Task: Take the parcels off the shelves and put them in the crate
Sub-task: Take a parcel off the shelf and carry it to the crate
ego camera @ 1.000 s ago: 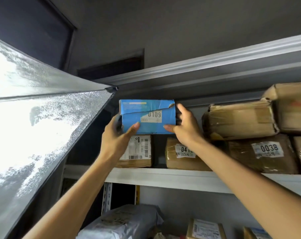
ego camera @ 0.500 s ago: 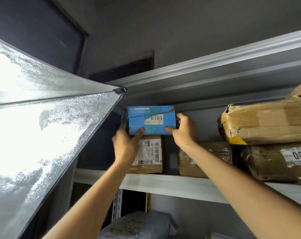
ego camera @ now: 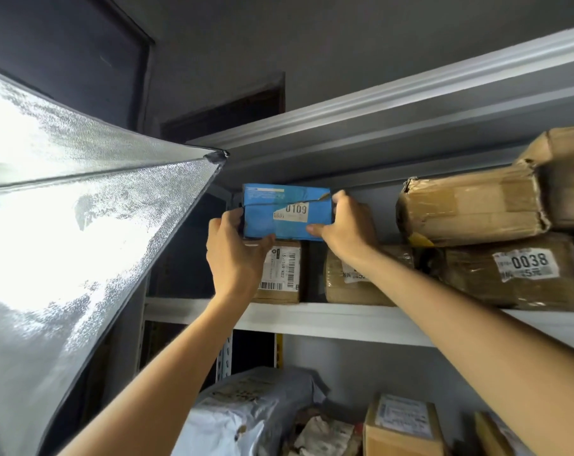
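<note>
- Notes, nearest, a silver panel [ego camera: 81, 225] filling the left side and a grey bag [ego camera: 256, 406] on the lower shelf.
- Finds the left grip [ego camera: 236, 255] closed on the left end of the blue parcel [ego camera: 265, 225], fingers round the side, thumb tucked under the bottom edge.
- Finds the right grip [ego camera: 348, 225] clasping the right end, thumb laid on the lower front face.
- Registers a change against a second ago: left thumb gone from the front face to beneath the parcel; right hold much as before.
- Places the blue parcel on the upper shelf [ego camera: 328, 315], directly over the barcoded brown parcel [ego camera: 284, 268]; cannot tell whether resting on it or just lifted.
- Judges the hold settled for lifting, withdrawal not yet made.
- Records, further right, a taped brown parcel [ego camera: 469, 205] stacked on the parcel labelled 0038 [ego camera: 525, 271].
- Sees no crate in view.
</note>
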